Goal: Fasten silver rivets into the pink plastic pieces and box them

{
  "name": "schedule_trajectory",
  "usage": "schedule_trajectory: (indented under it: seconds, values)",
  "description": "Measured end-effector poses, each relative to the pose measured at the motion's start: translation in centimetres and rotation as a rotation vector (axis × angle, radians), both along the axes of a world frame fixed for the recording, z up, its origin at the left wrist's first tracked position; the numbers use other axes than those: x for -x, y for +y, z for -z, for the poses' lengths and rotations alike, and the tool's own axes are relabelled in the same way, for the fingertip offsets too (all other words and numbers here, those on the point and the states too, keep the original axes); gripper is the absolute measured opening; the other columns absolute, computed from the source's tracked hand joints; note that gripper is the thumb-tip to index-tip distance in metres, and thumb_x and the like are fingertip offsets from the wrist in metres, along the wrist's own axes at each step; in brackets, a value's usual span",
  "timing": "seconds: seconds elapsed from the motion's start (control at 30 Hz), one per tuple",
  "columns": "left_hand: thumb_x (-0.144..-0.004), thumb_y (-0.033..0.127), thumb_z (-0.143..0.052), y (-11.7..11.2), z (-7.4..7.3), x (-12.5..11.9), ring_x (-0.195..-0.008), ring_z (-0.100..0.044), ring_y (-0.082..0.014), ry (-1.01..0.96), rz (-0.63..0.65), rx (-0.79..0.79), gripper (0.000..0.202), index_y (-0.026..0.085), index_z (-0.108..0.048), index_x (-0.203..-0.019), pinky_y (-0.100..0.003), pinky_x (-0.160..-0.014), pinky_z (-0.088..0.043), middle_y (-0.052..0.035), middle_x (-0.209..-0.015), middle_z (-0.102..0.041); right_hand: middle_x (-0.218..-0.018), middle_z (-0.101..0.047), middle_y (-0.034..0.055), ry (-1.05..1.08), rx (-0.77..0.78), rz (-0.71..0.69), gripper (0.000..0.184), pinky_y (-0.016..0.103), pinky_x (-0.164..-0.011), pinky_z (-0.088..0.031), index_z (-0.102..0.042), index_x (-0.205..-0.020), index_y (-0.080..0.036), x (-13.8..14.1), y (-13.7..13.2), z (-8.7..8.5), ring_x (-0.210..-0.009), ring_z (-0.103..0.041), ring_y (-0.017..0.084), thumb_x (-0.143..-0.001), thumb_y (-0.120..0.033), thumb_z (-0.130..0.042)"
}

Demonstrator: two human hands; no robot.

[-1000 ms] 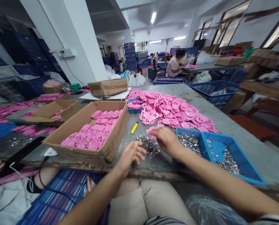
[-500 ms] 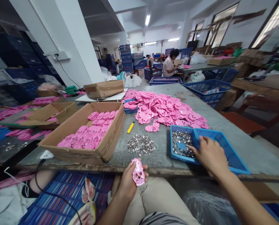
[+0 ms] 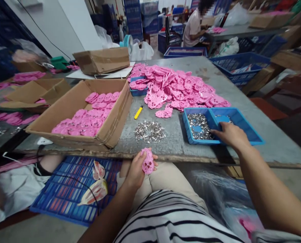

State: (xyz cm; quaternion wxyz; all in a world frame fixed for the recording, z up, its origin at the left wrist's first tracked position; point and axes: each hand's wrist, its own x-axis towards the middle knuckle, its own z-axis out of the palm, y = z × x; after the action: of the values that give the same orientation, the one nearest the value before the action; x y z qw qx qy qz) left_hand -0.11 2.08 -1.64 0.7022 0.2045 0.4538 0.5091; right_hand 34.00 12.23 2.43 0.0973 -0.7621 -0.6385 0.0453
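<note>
My left hand (image 3: 137,168) is closed around a pink, flat plastic piece (image 3: 147,162) with several dark holes, held upright just off the table's front edge. My right hand (image 3: 233,136) reaches over the divider of a blue two-part tray (image 3: 251,136). Its thumb points toward the left compartment, apart from the forefinger; the other fingers are partly hidden. Small shiny metal parts (image 3: 199,121) fill much of that left compartment, and a few lie in the right one. Between my hands and the pink heap (image 3: 178,87) lies a loose pile of similar metal parts (image 3: 149,131).
A cardboard box (image 3: 115,131) of pink pieces stands at left, beside a yellow-handled tool (image 3: 138,112). Behind it are another carton (image 3: 102,60) and a small blue bin (image 3: 137,91). A person (image 3: 192,28) sits at a far table; another person's arm shows at far left.
The view has tilted downward, so the table sits higher in the picture. My right hand's thumb has drawn closer to its forefinger over the tray. The left hand still holds the pink piece.
</note>
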Motion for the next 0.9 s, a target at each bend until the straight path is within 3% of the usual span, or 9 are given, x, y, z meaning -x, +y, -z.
schedule_trajectory:
  seconds: [0.07,0.13,0.23,0.3,0.37,0.43,0.53,0.9]
  values:
    - [-0.065,0.046,-0.079,0.0,0.0,0.0,-0.054,-0.066,-0.016,-0.002,-0.004,0.009,0.055,0.012,-0.059,-0.104,-0.024,-0.046,-0.053,-0.0066,-0.076,-0.073,-0.084,-0.067,0.0222,-0.072,0.017,0.055,0.022,0.037,-0.057,-0.039,-0.064,-0.08,-0.014,0.3,-0.3,-0.4,-0.073,-0.061,0.033,-0.077,-0.036,-0.065]
    - [-0.065,0.045,-0.079,-0.1,0.0,0.0,-0.054,-0.066,-0.016,-0.004,-0.009,0.019,0.054,0.013,-0.06,-0.103,-0.024,-0.046,-0.052,-0.0068,-0.076,-0.073,-0.095,-0.064,0.0254,-0.115,-0.116,0.051,0.028,0.041,-0.065,-0.043,-0.064,-0.091,-0.012,1.7,-1.3,-1.2,-0.087,-0.059,0.038,-0.081,-0.039,-0.063]
    - [-0.066,0.045,-0.078,-0.1,0.0,-0.1,-0.051,-0.065,-0.0152,-0.006,-0.018,0.028,0.05,0.012,-0.061,-0.099,-0.023,-0.044,-0.05,-0.007,-0.073,-0.073,-0.097,-0.064,0.0211,-0.014,-0.368,-0.164,0.028,0.045,-0.078,-0.045,-0.063,-0.097,-0.014,6.0,-3.2,-1.8,-0.094,-0.058,0.035,-0.09,-0.037,-0.05]
    - [-0.067,0.045,-0.077,-0.1,-0.2,-0.3,-0.05,-0.064,-0.0147,-0.011,-0.015,0.021,0.049,0.011,-0.061,-0.099,-0.022,-0.043,-0.049,-0.0068,-0.072,-0.072,-0.091,-0.065,0.0137,0.14,-0.259,-0.411,0.022,0.037,-0.075,-0.048,-0.062,-0.1,-0.017,9.6,-4.1,-1.2,-0.083,-0.061,0.026,-0.09,-0.031,-0.048]
    - [-0.068,0.046,-0.077,-0.2,-0.3,-0.6,-0.051,-0.064,-0.0147,-0.019,-0.005,0.009,0.05,0.011,-0.06,-0.101,-0.021,-0.042,-0.048,-0.0067,-0.071,-0.072,-0.093,-0.065,0.0104,0.206,-0.087,-0.568,0.018,0.032,-0.074,-0.049,-0.062,-0.101,-0.017,12.9,-4.2,0.0,-0.083,-0.063,0.022,-0.089,-0.025,-0.051]
    - [-0.069,0.045,-0.076,-0.3,-0.5,-0.7,-0.051,-0.064,-0.0148,-0.029,0.0,0.006,0.05,0.011,-0.06,-0.101,-0.021,-0.042,-0.047,-0.0067,-0.071,-0.072,-0.101,-0.065,0.0127,0.158,0.016,-0.542,0.021,0.032,-0.078,-0.049,-0.062,-0.105,-0.014,15.3,-3.5,1.4,-0.09,-0.063,0.023,-0.087,-0.019,-0.052]
    - [-0.07,0.043,-0.075,-0.6,-0.7,-0.6,-0.05,-0.063,-0.0147,-0.039,-0.011,0.015,0.046,0.011,-0.06,-0.1,-0.021,-0.042,-0.047,-0.0063,-0.07,-0.071,-0.108,-0.063,0.0158,0.067,0.043,-0.409,0.024,0.032,-0.076,-0.048,-0.062,-0.108,-0.013,16.8,-1.9,2.9,-0.093,-0.063,0.025,-0.087,-0.016,-0.051]
    - [-0.071,0.045,-0.075,-0.9,-0.7,-0.8,-0.05,-0.063,-0.0144,-0.027,-0.013,0.02,0.045,0.013,-0.06,-0.098,-0.021,-0.04,-0.046,-0.0058,-0.07,-0.071,-0.097,-0.064,0.014,0.151,-0.013,-0.39,0.019,0.031,-0.067,-0.044,-0.064,-0.086,-0.016,16.3,-0.8,4.2,-0.078,-0.061,0.022,-0.087,-0.014,-0.045]
